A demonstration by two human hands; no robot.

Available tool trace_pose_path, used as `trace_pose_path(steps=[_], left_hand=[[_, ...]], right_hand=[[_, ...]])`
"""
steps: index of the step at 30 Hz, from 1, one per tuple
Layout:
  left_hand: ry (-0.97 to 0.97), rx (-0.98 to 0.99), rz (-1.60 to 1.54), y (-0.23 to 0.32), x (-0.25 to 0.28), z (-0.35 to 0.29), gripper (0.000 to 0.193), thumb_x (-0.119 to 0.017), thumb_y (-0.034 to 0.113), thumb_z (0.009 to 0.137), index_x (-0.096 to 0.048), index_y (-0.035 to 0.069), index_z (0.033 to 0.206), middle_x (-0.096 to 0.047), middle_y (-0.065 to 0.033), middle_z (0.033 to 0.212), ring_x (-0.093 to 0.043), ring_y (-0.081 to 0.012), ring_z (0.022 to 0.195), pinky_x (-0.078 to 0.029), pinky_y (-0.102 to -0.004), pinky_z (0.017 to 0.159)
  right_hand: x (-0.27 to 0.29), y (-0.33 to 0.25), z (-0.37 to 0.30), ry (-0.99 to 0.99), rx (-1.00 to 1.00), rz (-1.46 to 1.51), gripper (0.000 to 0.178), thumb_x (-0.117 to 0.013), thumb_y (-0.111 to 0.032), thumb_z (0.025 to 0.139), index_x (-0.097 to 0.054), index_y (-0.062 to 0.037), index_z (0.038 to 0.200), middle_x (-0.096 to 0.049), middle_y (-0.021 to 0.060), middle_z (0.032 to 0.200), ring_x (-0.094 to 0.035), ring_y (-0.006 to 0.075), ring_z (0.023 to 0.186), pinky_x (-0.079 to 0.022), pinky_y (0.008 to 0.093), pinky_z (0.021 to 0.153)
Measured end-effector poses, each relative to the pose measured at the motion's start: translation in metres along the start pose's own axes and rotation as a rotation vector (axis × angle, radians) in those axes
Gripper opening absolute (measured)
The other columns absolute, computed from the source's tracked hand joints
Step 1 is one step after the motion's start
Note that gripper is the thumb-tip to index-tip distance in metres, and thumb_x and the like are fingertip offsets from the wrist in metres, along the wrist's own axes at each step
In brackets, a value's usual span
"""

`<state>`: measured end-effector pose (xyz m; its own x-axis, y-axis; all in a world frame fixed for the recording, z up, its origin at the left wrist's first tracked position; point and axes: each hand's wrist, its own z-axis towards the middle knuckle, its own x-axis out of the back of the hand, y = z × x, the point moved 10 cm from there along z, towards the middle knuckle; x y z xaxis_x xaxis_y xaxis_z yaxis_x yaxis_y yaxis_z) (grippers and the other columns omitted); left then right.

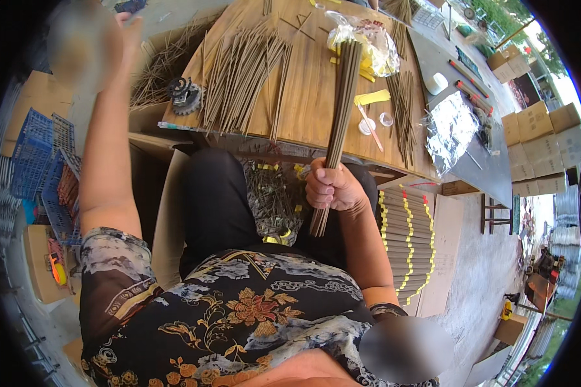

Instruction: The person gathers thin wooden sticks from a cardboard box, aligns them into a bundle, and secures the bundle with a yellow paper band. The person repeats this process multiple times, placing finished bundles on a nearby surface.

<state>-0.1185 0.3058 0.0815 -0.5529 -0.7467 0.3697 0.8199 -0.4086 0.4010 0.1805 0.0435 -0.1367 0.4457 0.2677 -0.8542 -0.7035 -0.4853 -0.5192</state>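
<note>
My right hand (334,187) is closed around the lower part of a bundle of brown incense sticks (345,97), held nearly upright in front of the wooden table (310,71). At the upper left, my left arm reaches out over the box side of the table. A blurred patch covers most of my left hand (128,48), so what its fingers do is hidden. Many loose incense sticks (245,77) lie spread on the table, beside a dark round metal device (186,97). Further right are yellow paper strips (372,97), a small white lid (366,126) and more sticks (403,116).
A cardboard box of sticks (164,71) stands left of the table. Blue plastic crates (35,155) are at the far left. Banded bundles of sticks (407,238) lie on cardboard at the right. Crumpled foil (448,129) covers part of a dark side table; stacked cartons (539,142) stand beyond.
</note>
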Motion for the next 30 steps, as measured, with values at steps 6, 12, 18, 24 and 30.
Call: trace_pose_path(steps=[6,12,18,24,30], left_hand=[[-0.885,0.124,-0.363,0.114,-0.162,-0.158,0.016,-0.058,0.021,0.078,-0.062,0.005,0.082,-0.061,-0.0050,0.072,-0.056,-0.0142,0.069,-0.044,-0.0291,0.064],[-1.134,0.124,0.026,0.129,-0.220,-0.248,0.030,-0.061,0.028,0.073,-0.060,-0.002,0.075,-0.059,-0.0186,0.070,-0.058,-0.0319,0.068,-0.045,-0.0394,0.064],[-1.199,0.141,0.082,0.113,-0.244,-0.263,0.026,-0.059,0.021,0.071,-0.060,-0.005,0.073,-0.059,-0.0226,0.072,-0.059,-0.0358,0.072,-0.046,-0.0422,0.066],[-1.128,0.241,0.054,0.107,-0.233,-0.250,0.019,-0.054,0.015,0.069,-0.059,-0.003,0.070,-0.059,-0.0224,0.075,-0.057,-0.0380,0.070,-0.045,-0.0426,0.065],[-1.249,0.693,-0.872,0.194,-0.129,-0.242,0.014,-0.055,0.016,0.082,-0.053,0.005,0.074,-0.050,0.0011,0.057,-0.048,-0.0026,0.050,-0.036,-0.0167,0.040]], right_hand=[[0.024,-0.013,0.005,0.073,0.057,0.055,0.020,-0.053,-0.013,0.082,-0.041,-0.0098,0.067,-0.035,-0.0020,0.048,-0.033,0.0089,0.039,-0.029,0.0234,0.037],[0.029,-0.016,0.006,0.080,0.014,0.054,0.022,-0.054,-0.012,0.081,-0.040,-0.0089,0.065,-0.036,-0.0015,0.048,-0.031,0.0087,0.039,-0.028,0.0232,0.036],[0.034,-0.016,0.004,0.126,-0.023,0.027,0.021,-0.054,-0.011,0.081,-0.040,-0.0088,0.065,-0.036,-0.0013,0.048,-0.032,0.0090,0.040,-0.028,0.0231,0.036],[0.029,-0.016,0.005,0.069,0.015,0.091,0.023,-0.055,-0.015,0.082,-0.040,-0.0101,0.066,-0.035,-0.0021,0.048,-0.032,0.0081,0.040,-0.027,0.0220,0.037],[0.024,-0.024,0.003,-0.072,0.118,0.165,0.026,-0.046,-0.029,0.089,-0.040,-0.0129,0.069,-0.035,-0.0046,0.053,-0.030,0.0075,0.044,-0.027,0.0206,0.039]])
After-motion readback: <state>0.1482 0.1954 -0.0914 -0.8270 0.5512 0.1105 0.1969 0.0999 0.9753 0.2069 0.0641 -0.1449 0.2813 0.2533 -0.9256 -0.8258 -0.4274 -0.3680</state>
